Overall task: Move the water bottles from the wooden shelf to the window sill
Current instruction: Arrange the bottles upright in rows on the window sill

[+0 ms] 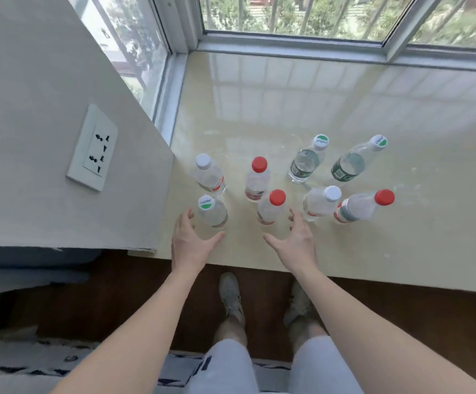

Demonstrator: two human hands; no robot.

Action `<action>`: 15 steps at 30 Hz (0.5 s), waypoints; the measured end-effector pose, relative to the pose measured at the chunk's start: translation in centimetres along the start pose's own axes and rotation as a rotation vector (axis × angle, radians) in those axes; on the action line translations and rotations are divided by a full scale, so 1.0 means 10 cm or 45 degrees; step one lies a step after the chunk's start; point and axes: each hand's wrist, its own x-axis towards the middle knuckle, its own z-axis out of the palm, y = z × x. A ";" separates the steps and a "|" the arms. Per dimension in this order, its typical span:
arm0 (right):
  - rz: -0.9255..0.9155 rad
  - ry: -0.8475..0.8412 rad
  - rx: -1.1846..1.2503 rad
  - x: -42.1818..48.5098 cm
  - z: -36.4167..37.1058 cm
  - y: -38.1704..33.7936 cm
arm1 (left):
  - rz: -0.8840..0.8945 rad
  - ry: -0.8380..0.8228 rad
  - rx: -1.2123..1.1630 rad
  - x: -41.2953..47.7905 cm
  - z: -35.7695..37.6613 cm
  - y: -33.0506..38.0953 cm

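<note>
Eight water bottles upright on window sill, two loose rows; wooden shelf out of view.
Left hand released, fingers spread, at 7 o'clock of green-capped bottle; contact unclear.
Right hand released, empty, at 4 o'clock of red-capped bottle.
Judged: release step. Draw hands straight toward 6 o'clock; avoid clipping white-capped bottle at 1 o'clock of right hand.
Bottles: thin clear plastic, cylindrical, probably tippy. Sill: glossy, smooth, likely slick.

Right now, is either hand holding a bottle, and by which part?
Nothing is held. The left hand is open beside the front-left green-capped bottle, the right hand open beside the red-capped bottle next to it.
</note>
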 end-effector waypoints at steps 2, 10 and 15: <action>0.026 0.053 0.042 0.04 0.08 -0.02 | 0.029 -0.036 -0.065 0.12 -0.01 -0.01; 0.020 0.190 0.159 0.21 0.32 -0.04 | 0.234 -0.077 -0.087 0.39 0.07 0.04; 0.010 0.229 0.194 0.30 0.36 -0.01 | 0.253 -0.101 -0.113 0.52 0.09 0.06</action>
